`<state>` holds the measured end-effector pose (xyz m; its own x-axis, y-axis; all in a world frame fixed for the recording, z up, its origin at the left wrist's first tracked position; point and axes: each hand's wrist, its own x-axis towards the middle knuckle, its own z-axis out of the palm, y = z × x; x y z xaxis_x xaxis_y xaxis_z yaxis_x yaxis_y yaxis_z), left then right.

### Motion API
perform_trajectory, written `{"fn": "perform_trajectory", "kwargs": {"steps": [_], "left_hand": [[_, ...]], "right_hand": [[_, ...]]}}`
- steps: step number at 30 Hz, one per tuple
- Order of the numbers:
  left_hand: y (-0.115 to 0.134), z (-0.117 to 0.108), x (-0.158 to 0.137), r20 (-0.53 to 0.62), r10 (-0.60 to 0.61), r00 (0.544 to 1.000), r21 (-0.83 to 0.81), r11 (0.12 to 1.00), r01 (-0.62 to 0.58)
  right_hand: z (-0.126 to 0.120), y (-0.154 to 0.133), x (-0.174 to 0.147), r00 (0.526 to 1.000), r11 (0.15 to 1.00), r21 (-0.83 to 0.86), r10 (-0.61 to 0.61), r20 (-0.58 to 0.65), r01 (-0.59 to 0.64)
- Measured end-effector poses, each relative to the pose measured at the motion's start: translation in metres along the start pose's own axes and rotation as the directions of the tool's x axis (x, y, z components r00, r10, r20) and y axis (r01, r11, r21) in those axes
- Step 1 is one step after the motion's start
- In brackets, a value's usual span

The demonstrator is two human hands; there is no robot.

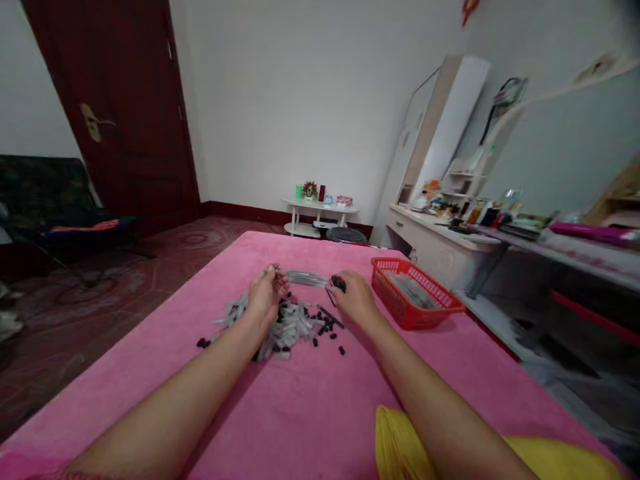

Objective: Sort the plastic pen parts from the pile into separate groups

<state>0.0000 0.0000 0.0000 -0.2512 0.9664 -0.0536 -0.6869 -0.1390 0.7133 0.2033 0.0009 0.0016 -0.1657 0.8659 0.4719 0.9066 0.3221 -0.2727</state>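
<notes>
Head view: nearest the camera, a yellow garment is seen at the lower edge, and both bare forearms are extended forward over a pink cloth-covered table. Mid-table, a heap of grey plastic tubes is spread out, with small black caps scattered along its right and near sides. The left hand is rested on the heap, fingers curled together around a bundle of grey tubes that projects rightward from the fingertips. The right hand is placed just beside the bundle's free end, fingers closed in a pinch on a black cap. The step in hand is judged to be the fitting of a cap onto a tube end; the next move would call for the cap to be lined up squarely with one tube while the bundle is kept steady. Just right of the right hand, a red mesh basket is noted, with grey pieces already laid inside. Farther off, a cluttered white desk, a small white side table and a dark red door are recorded.
</notes>
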Motion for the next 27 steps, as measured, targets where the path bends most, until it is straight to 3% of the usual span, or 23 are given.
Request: {"fn": "perform_trajectory", "kwargs": {"steps": [7, 16, 21, 24, 27], "left_hand": [[0.006, -0.004, 0.007, -0.067, -0.018, 0.998, -0.013, 1.000, 0.017], [0.011, -0.002, 0.005, -0.085, -0.037, 0.996, 0.000, 0.999, 0.037], [0.007, -0.005, 0.006, -0.055, -0.038, 0.998, 0.014, 0.999, 0.039], [0.004, -0.007, 0.007, -0.030, -0.036, 0.999, 0.031, 0.999, 0.037], [0.001, -0.005, 0.006, -0.019, -0.041, 0.999, 0.106, 0.993, 0.043]], "right_hand": [[0.048, -0.031, 0.027, 0.975, 0.963, -0.265, 0.025, 0.221, 0.036], [0.063, -0.046, 0.040, 0.980, 0.922, -0.385, 0.036, 0.195, 0.042], [0.057, -0.049, 0.040, 0.985, 0.920, -0.387, 0.012, 0.173, 0.057], [0.045, -0.051, 0.036, 0.995, 0.957, -0.282, 0.087, 0.053, -0.068], [0.035, -0.056, 0.029, 0.972, 0.960, 0.154, 0.233, 0.013, -0.232]]}}
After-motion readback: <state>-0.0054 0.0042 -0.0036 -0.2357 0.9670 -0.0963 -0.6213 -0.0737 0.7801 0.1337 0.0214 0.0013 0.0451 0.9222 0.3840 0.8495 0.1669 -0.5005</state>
